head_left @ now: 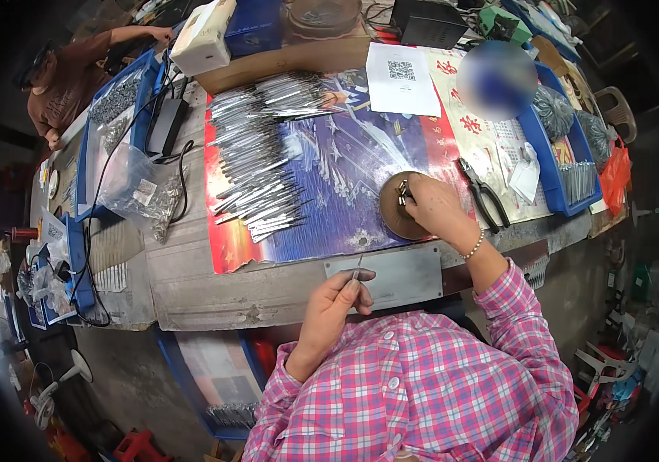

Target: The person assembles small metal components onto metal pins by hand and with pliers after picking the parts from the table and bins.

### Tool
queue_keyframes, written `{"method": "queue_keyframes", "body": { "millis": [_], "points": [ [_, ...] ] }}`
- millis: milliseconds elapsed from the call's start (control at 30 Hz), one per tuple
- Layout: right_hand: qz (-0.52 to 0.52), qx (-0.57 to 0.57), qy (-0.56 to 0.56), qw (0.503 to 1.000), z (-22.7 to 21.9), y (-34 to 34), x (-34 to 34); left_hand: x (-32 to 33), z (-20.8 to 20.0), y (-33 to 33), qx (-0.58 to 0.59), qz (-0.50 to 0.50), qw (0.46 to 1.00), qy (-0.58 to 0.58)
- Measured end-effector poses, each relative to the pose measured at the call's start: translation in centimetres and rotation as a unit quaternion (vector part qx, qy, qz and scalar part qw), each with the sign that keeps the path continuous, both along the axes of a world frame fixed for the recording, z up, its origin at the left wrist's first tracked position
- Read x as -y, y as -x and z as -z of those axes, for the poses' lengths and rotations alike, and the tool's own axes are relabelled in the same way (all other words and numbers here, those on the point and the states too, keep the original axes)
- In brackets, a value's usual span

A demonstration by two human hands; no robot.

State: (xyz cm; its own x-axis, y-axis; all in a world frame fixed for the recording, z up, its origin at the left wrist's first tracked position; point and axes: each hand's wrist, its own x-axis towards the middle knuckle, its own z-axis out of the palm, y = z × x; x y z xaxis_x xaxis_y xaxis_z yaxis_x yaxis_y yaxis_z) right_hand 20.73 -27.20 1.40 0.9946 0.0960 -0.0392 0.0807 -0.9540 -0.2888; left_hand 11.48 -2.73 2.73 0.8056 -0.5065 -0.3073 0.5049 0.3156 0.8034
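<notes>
Now the left hand (pixel 333 296) pinches a thin metal piece (pixel 357 267) at the workbench's (pixel 268 289) near edge; the right hand (pixel 433 206) pinches small parts over the round brown dish (pixel 392 214).

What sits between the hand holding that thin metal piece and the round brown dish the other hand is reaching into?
Nothing visible blocks the way. The left hand pinches a thin metal piece above the grey metal plate. Only that flat plate and bare bench edge lie between it and the round brown dish, where the right hand rests.
</notes>
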Motion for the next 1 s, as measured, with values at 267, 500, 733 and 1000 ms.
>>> {"method": "queue_keyframes", "body": {
  "millis": [267, 500, 733, 1000],
  "points": [
    [-0.08, -0.058, -0.194, 0.976, -2.6, 0.3, 0.7, 1.0, -0.8, -0.9, -0.019, 0.051, 0.997, 0.058],
    [-0.011, -0.254, -0.689, 0.678, -4.6, 4.2, -0.2, 2.3, -1.7, -1.4, -0.069, 0.111, 0.987, 0.096],
    [-0.011, -0.299, -0.742, 0.6, -4.2, 4.8, -0.3, 2.6, -2.0, -1.6, -0.056, 0.166, 0.977, 0.122],
    [-0.055, -0.304, -0.757, 0.576, -3.5, 4.6, 0.0, 2.4, -1.5, -1.2, -0.069, 0.153, 0.977, 0.129]
  ]
}}
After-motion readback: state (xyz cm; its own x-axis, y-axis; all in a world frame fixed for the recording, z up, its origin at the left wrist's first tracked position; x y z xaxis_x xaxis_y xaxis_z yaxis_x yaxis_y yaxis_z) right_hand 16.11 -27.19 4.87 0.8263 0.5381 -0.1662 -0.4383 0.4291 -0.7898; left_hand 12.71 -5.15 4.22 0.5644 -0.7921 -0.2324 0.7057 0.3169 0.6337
